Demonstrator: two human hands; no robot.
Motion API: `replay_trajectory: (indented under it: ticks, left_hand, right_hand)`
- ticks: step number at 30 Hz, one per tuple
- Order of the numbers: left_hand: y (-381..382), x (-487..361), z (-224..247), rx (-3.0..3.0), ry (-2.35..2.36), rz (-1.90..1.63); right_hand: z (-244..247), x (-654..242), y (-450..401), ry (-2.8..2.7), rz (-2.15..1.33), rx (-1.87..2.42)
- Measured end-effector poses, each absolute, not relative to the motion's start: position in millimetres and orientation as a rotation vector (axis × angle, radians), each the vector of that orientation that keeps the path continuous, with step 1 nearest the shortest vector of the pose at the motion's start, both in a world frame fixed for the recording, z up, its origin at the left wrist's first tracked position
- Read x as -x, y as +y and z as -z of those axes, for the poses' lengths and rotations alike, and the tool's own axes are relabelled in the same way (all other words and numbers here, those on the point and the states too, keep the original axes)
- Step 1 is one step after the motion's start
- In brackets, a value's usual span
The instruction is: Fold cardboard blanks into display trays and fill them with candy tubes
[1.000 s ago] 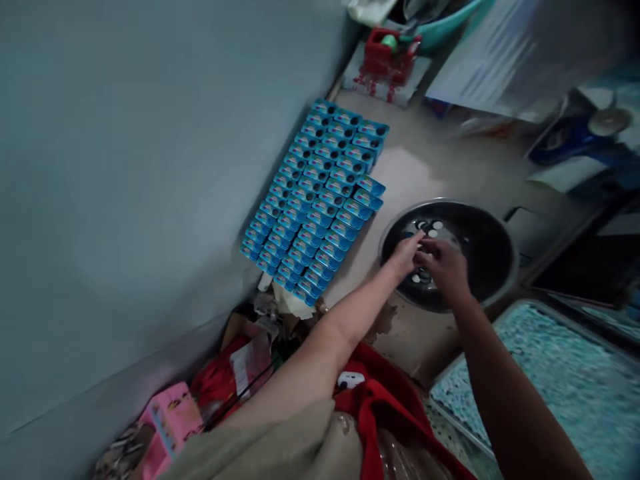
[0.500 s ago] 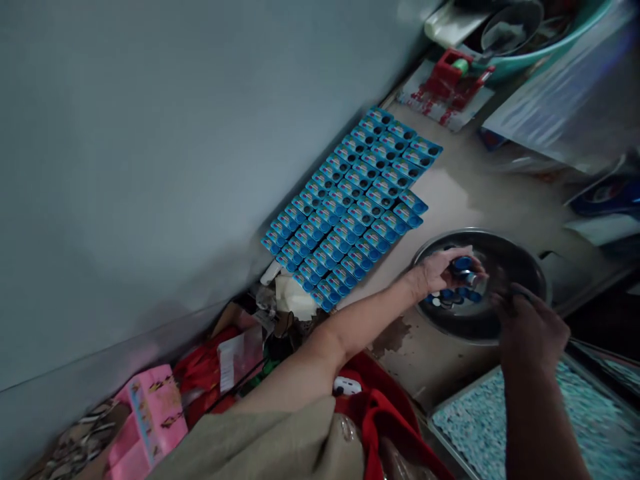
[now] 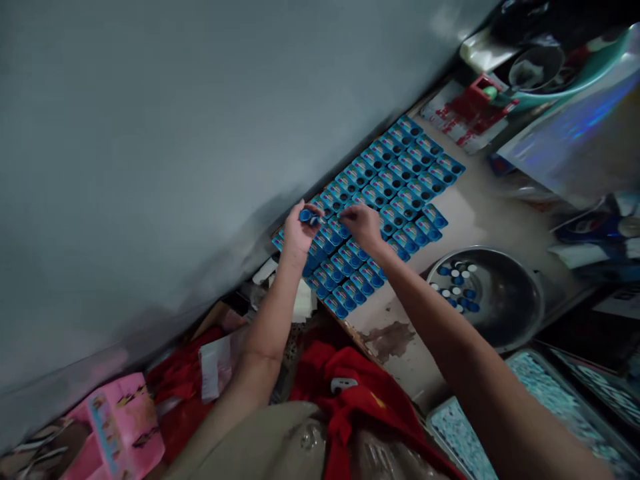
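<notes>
Rows of blue blister cards [image 3: 395,180] lie on the table beside the wall, many with a dark round spot at one end. Above their left part, my left hand [image 3: 301,230] is curled around a few small blue caps [image 3: 307,215]. My right hand [image 3: 361,223] is just to its right over the cards, fingers pinched together; whatever they hold is too small to make out. At the right stands a metal bowl [image 3: 530,293] with several blue and white caps [image 3: 457,281] in its left part.
Trays of small pale-blue pieces [image 3: 550,387] sit at the lower right. A red tape dispenser [image 3: 473,103] and a teal basin [image 3: 595,77] are at the upper right. The wall [image 3: 175,147] borders the table's left side.
Both hands have moved left from the metal bowl to above the cards, the left one still with blue caps in it. The view has shifted slightly.
</notes>
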State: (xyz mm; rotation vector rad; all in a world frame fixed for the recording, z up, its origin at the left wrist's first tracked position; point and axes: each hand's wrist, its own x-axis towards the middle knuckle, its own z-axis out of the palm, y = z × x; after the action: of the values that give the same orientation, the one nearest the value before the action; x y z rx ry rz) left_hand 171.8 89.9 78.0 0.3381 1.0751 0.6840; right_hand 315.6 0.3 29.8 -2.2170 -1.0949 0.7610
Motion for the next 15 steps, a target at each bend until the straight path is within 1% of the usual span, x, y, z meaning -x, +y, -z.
replay_trajectory:
  ticks: [3,7,12,15]
  left_hand:
    - [99.7,-143.8,-58.2,-0.273,1.117,-0.724]
    - [107.0,-139.8,-39.3,-0.173,1.105,-0.769]
    - [117.3,-145.0,-24.3,-0.128,1.084,-0.768]
    - [117.1,-146.9,-23.5,-0.097,1.095,-0.759]
  right_hand:
    - [-25.9,-305.6,47.9,-1.260,-0.813,2.306]
    - [-24.4,-303.7,76.9,-1.466,-0.880,2.523]
    - [-23.7,-309.4,101.8,-1.414,-0.966,2.698]
    - [-26.8,-313.8,101.5,-1.398,-0.987,2.728]
